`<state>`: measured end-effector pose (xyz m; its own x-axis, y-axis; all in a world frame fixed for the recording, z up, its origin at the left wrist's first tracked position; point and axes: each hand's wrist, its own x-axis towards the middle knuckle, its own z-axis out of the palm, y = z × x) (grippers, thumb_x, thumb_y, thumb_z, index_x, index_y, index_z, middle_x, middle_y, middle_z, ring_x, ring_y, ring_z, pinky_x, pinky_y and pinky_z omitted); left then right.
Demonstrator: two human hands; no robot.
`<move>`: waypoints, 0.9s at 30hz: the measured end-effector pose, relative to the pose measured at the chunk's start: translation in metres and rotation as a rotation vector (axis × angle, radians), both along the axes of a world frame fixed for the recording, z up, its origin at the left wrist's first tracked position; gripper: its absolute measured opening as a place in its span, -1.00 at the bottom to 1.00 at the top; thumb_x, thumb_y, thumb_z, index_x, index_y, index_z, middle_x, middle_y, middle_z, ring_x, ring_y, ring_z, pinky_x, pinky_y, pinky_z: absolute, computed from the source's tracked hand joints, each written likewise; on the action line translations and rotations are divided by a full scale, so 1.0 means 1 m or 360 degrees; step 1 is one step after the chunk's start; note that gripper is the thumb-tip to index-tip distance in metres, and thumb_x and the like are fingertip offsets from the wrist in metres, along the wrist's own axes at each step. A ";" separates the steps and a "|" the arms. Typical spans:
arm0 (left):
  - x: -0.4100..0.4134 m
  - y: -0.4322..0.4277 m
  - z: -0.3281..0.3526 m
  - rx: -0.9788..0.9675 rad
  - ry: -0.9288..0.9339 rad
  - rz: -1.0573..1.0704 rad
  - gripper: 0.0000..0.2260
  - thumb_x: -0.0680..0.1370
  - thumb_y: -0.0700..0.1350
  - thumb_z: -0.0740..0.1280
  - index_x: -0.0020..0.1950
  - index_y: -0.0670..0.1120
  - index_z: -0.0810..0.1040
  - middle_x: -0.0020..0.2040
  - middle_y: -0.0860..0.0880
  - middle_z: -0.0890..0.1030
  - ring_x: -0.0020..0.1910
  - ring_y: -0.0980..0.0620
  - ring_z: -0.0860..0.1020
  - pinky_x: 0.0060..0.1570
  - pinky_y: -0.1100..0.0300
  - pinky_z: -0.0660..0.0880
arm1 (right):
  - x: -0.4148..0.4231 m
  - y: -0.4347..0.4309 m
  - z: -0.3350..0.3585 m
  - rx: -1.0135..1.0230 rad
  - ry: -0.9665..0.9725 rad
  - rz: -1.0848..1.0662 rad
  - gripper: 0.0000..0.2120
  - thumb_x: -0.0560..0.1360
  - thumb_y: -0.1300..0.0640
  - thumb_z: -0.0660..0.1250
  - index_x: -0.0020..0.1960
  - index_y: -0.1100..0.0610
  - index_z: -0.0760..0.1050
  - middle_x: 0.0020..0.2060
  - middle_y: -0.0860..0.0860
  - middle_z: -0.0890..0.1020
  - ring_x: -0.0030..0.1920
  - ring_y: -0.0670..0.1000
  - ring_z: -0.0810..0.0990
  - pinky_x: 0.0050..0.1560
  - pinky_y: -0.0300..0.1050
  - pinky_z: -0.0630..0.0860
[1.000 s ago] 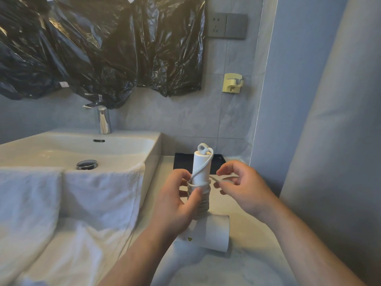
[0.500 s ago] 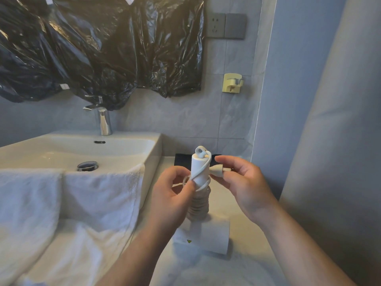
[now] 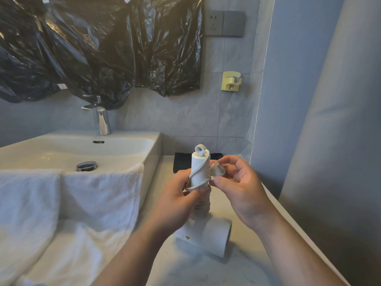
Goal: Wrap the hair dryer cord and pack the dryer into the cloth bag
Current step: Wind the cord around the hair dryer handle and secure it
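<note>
A white hair dryer (image 3: 208,234) stands with its barrel on the counter and its handle (image 3: 199,168) pointing up. The white cord (image 3: 198,183) is coiled many times round the handle. My left hand (image 3: 175,203) grips the handle over the coils, thumb pressing the cord. My right hand (image 3: 241,190) pinches the white plug (image 3: 216,169) at the cord's end, just right of the handle. A black cloth item (image 3: 181,162), possibly the bag, lies flat on the counter behind the dryer, partly hidden.
A white sink (image 3: 82,149) with a chrome tap (image 3: 102,118) is at the left, white towels (image 3: 72,203) draped over its front. Black plastic sheeting (image 3: 99,44) hangs on the wall. A socket (image 3: 214,22) and yellow hook (image 3: 231,81) are above. A wall stands close on the right.
My right hand has brought the cord's end round the upper handle and now holds the plug turned toward me beside the handle. My left hand kept its grip on the coils.
</note>
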<state>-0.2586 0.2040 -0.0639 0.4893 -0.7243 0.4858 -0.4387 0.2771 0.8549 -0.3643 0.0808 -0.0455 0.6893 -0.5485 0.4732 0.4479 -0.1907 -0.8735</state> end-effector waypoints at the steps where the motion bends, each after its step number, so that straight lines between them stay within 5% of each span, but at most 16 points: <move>1: 0.002 0.000 0.001 -0.0016 0.0061 -0.0101 -0.76 0.51 -0.12 0.34 0.14 0.08 0.63 0.04 -0.02 0.67 0.01 0.02 0.62 0.05 0.00 0.57 | -0.002 -0.001 0.000 -0.0055 0.0024 -0.0003 -0.74 0.35 0.29 0.40 -0.07 -0.02 0.57 -0.01 0.15 0.69 -0.02 0.06 0.63 0.08 0.05 0.57; 4: 0.006 0.000 0.001 -0.0058 0.0358 -0.0198 -0.67 0.46 -0.15 0.35 0.22 -0.13 0.48 0.09 -0.11 0.68 0.03 -0.04 0.65 0.06 -0.02 0.57 | -0.008 -0.002 0.000 -0.0172 0.0053 -0.0029 -0.74 0.36 0.25 0.42 -0.06 -0.07 0.55 -0.05 0.06 0.71 -0.06 -0.04 0.64 -0.05 -0.16 0.55; 6: 0.004 -0.002 -0.002 -0.0116 0.0406 -0.0118 -0.71 0.44 -0.14 0.38 0.11 -0.17 0.43 0.01 -0.06 0.68 -0.03 0.07 0.67 -0.08 0.16 0.60 | -0.008 -0.002 -0.001 -0.0226 0.0059 -0.0086 -0.77 0.38 0.25 0.43 -0.08 -0.04 0.50 -0.12 0.03 0.71 -0.12 -0.06 0.63 -0.09 -0.20 0.52; 10: 0.001 -0.005 -0.013 -0.0346 -0.0168 0.0445 -0.85 0.47 -0.16 0.47 -0.07 -0.01 0.53 -0.03 0.13 0.62 -0.03 0.17 0.64 -0.09 0.28 0.58 | -0.007 -0.004 0.000 -0.0292 0.0053 -0.0149 -0.69 0.37 0.28 0.47 -0.18 -0.08 0.43 -0.26 -0.04 0.67 -0.22 -0.06 0.59 -0.12 -0.16 0.51; 14: 0.008 -0.007 -0.017 -0.0493 -0.0860 0.0807 -0.83 0.44 -0.19 0.44 -0.12 0.05 0.52 -0.15 0.12 0.54 -0.16 0.08 0.57 -0.17 0.06 0.59 | -0.004 -0.001 -0.001 -0.0306 -0.0003 -0.0174 -0.66 0.39 0.42 0.44 -0.14 0.06 0.37 -0.32 -0.08 0.61 -0.25 -0.07 0.58 -0.14 -0.16 0.53; 19: 0.007 0.000 -0.017 -0.0475 -0.1084 0.0794 -0.82 0.49 -0.21 0.35 -0.06 0.08 0.47 -0.13 0.13 0.51 -0.20 0.05 0.52 -0.28 0.03 0.56 | 0.001 -0.001 0.004 -0.0264 -0.0089 -0.0130 -0.69 0.33 0.26 0.45 -0.18 -0.06 0.38 -0.29 -0.05 0.58 -0.25 -0.06 0.56 -0.18 -0.17 0.52; 23: 0.003 0.003 -0.014 -0.0472 -0.1181 0.0771 -0.94 0.51 -0.09 0.30 -0.03 0.02 0.50 -0.11 0.09 0.51 -0.16 0.03 0.50 -0.28 0.02 0.55 | 0.003 -0.003 0.004 -0.0279 -0.0094 -0.0086 -0.67 0.37 0.35 0.47 -0.19 0.01 0.39 -0.30 -0.02 0.59 -0.25 -0.03 0.56 -0.18 -0.13 0.53; 27: 0.001 0.000 -0.013 -0.0498 -0.1101 0.0767 -0.97 0.50 -0.10 0.29 -0.08 -0.01 0.49 -0.11 0.11 0.47 -0.17 0.02 0.51 -0.27 0.00 0.57 | -0.001 -0.001 0.000 -0.0323 -0.0036 -0.0054 -0.78 0.35 0.19 0.45 -0.25 -0.02 0.42 -0.30 0.06 0.55 -0.25 0.00 0.49 -0.19 -0.14 0.46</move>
<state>-0.2573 0.2042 -0.0764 0.2305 -0.3012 0.9253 -0.9564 0.1054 0.2725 -0.3650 0.0802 -0.0454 0.6599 -0.4631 0.5917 0.4574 -0.3773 -0.8053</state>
